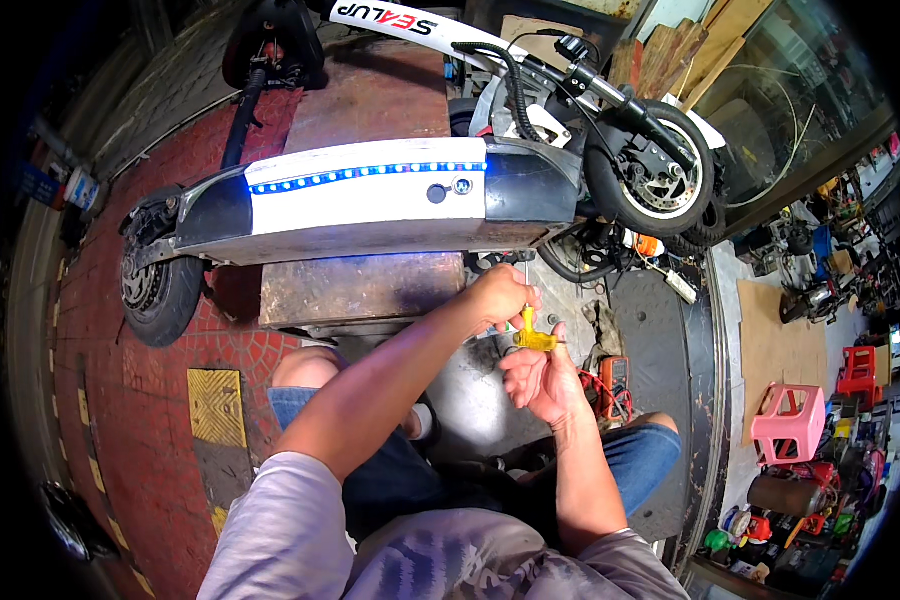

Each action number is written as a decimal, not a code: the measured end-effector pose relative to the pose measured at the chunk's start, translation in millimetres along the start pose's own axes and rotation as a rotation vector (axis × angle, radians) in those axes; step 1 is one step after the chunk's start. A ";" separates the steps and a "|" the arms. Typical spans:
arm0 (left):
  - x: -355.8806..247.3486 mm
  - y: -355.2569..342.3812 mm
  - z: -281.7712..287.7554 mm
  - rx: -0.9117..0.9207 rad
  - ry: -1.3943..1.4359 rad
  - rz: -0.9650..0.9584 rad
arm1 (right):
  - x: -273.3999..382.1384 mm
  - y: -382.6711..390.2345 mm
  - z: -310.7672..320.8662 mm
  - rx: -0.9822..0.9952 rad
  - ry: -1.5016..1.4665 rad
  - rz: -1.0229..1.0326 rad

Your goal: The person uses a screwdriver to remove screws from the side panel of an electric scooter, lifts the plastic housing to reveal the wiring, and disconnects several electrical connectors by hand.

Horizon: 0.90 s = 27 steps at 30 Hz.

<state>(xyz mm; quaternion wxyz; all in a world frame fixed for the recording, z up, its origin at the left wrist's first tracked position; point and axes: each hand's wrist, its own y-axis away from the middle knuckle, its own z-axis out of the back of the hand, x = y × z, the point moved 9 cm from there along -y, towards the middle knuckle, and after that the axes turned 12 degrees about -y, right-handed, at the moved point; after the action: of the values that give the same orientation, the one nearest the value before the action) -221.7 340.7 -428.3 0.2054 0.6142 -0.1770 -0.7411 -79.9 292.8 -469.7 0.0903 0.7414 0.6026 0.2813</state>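
Observation:
An electric scooter (370, 205) with a white and black deck and a strip of blue lights rests on its side in front of me. Just below its deck's right end, my left hand (502, 298) is closed around the upper part of a T-handle driver (537, 341) with a yellow handle. A short metal end shows above that hand near the deck's lower edge; what it meets is hard to make out. My right hand (550, 385), palm up, has its thumb against the yellow handle, fingers loosely curled beneath it.
The deck lies over a worn wooden box (360, 290). An orange multimeter (615, 375) with red leads sits right of my right hand. The scooter's front wheel (650, 160) stands out at upper right. Further right are a pink stool (787, 425) and crowded tools and parts.

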 end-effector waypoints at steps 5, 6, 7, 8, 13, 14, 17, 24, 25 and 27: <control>1.9 -9.4 -9.7 0.059 0.156 -0.007 | -18.4 -9.8 -32.5 0.015 0.208 -0.005; 3.8 -10.3 -9.7 0.068 0.183 -0.004 | -14.3 -14.2 -27.7 -0.098 0.318 0.064; 3.4 -12.1 -8.4 0.071 0.184 -0.036 | -12.1 -18.6 -19.4 -0.187 0.389 0.082; 2.8 -13.5 -6.5 0.075 0.185 -0.068 | -9.5 -25.2 -6.8 -0.276 0.459 0.100; 2.3 -7.4 -8.8 0.174 0.237 -0.079 | -9.5 -32.8 36.1 -0.282 0.048 0.006; -0.9 -7.2 -7.1 0.158 0.193 -0.084 | -3.4 -29.3 35.1 -0.204 -0.009 0.033; -2.6 -4.7 -3.4 0.110 0.129 -0.080 | 4.7 -8.1 -7.9 0.059 -0.035 0.005; -2.1 -10.1 -7.0 0.111 0.198 -0.114 | -25.5 -24.6 12.3 -0.295 0.413 -0.067; -3.1 -8.4 -7.1 0.114 0.197 -0.115 | -26.2 -26.6 28.9 -0.356 0.275 -0.085; -3.2 -7.8 -5.0 0.103 0.178 -0.117 | -22.2 -29.0 34.1 -0.271 0.031 -0.046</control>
<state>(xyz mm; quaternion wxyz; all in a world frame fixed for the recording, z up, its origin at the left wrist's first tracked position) -216.8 349.0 -430.5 0.1448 0.6964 -0.1600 -0.6844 -89.0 286.3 -518.4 0.1867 0.7038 0.5773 0.3695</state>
